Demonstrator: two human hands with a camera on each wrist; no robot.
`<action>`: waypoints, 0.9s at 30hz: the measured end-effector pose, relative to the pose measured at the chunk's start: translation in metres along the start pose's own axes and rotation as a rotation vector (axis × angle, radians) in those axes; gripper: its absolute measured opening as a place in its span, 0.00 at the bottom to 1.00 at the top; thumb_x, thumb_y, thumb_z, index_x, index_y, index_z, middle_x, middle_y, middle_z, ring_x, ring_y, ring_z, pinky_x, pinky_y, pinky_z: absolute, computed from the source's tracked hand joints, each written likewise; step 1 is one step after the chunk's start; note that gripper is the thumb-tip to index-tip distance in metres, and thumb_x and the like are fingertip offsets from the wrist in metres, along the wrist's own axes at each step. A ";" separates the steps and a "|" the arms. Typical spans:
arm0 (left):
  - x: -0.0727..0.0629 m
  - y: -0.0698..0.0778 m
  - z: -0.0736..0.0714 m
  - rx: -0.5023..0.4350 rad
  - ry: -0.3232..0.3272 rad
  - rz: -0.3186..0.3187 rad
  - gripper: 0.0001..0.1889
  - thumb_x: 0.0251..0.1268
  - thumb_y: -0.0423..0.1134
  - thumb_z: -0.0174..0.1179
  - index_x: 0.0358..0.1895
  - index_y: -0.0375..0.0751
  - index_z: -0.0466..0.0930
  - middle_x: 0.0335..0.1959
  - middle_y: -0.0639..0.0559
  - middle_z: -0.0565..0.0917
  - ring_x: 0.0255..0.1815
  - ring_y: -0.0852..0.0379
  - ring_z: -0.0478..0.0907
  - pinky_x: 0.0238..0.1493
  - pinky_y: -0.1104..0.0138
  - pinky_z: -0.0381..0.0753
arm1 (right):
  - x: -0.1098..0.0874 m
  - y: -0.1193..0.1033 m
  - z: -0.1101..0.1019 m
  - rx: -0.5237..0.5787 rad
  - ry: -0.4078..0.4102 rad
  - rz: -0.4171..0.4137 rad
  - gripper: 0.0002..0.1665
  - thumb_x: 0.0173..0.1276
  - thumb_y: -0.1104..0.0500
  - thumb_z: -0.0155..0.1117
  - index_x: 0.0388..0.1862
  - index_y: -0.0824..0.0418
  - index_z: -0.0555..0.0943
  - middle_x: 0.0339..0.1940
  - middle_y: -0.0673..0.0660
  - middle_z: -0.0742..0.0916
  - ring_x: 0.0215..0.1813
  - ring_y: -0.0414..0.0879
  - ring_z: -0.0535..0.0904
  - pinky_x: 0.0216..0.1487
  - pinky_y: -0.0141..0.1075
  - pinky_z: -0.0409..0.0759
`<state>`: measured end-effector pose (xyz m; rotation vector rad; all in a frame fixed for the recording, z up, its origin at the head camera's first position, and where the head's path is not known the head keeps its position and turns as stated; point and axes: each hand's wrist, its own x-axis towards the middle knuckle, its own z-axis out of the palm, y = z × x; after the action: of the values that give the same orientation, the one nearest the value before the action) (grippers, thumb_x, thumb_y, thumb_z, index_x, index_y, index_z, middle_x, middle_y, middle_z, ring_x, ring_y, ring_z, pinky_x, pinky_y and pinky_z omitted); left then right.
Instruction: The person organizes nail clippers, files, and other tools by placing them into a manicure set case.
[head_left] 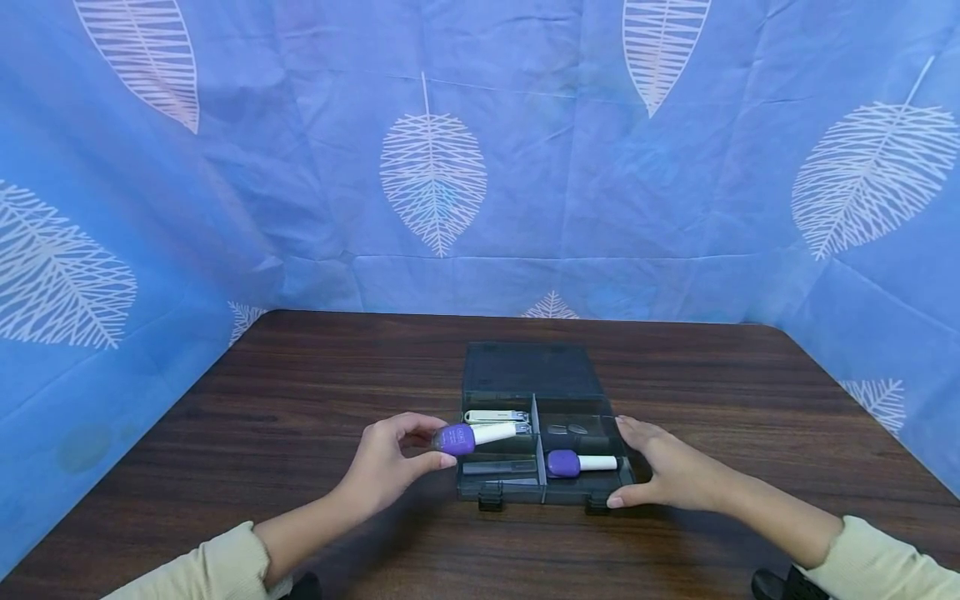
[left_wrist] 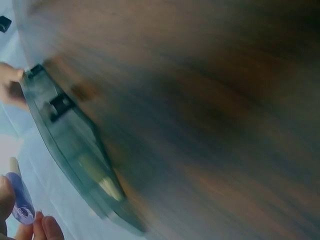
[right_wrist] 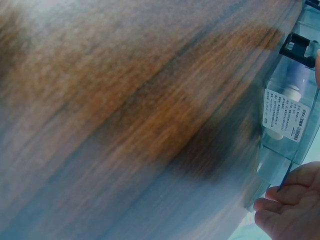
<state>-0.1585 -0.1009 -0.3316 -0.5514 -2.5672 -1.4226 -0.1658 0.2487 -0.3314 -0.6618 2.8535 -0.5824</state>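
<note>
My left hand (head_left: 390, 457) pinches a purple nail polish bottle (head_left: 454, 439) by its base between thumb and fingers. Its white cap points right, over the left compartments of a dark see-through case (head_left: 542, 493) with its lid folded back. My right hand (head_left: 671, 468) grips the case's right side, thumb at the front corner and fingers farther back. A second purple nail polish bottle (head_left: 564, 463) lies in the front right compartment. Nail clippers (head_left: 495, 416) lie at the back left, partly behind the held bottle. In the left wrist view, the held nail polish bottle (left_wrist: 21, 197) shows at lower left.
The case stands on a dark wood table (head_left: 337, 358). Its lid (head_left: 531, 368) lies toward the far edge, and latches (head_left: 491, 498) line the front. A slim dark item (head_left: 498, 467) occupies the front left compartment. Blue leaf-patterned cloth (head_left: 517, 183) hangs around the table.
</note>
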 end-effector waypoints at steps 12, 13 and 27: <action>0.009 0.018 0.037 -0.025 -0.090 0.110 0.16 0.46 0.38 0.71 0.41 0.38 0.83 0.39 0.48 0.85 0.37 0.55 0.81 0.40 0.67 0.82 | 0.000 0.000 0.000 -0.017 0.006 0.000 0.66 0.48 0.29 0.64 0.66 0.79 0.58 0.68 0.76 0.63 0.67 0.73 0.58 0.60 0.63 0.62; 0.011 0.019 0.040 -0.019 -0.096 0.121 0.16 0.46 0.38 0.71 0.41 0.38 0.83 0.39 0.49 0.85 0.37 0.55 0.81 0.40 0.66 0.82 | 0.000 0.000 0.000 -0.018 0.005 0.000 0.66 0.48 0.29 0.64 0.66 0.79 0.58 0.68 0.76 0.63 0.67 0.73 0.58 0.60 0.63 0.62; 0.036 0.029 0.081 0.132 -0.212 0.314 0.18 0.49 0.41 0.70 0.44 0.38 0.82 0.37 0.50 0.84 0.36 0.63 0.77 0.40 0.77 0.77 | 0.000 0.001 0.001 -0.033 -0.011 0.006 0.64 0.49 0.31 0.66 0.66 0.79 0.57 0.68 0.77 0.62 0.67 0.73 0.58 0.59 0.63 0.63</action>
<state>-0.1767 -0.0102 -0.3408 -1.0785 -2.5557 -1.1359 -0.1662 0.2490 -0.3332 -0.6586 2.8595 -0.5297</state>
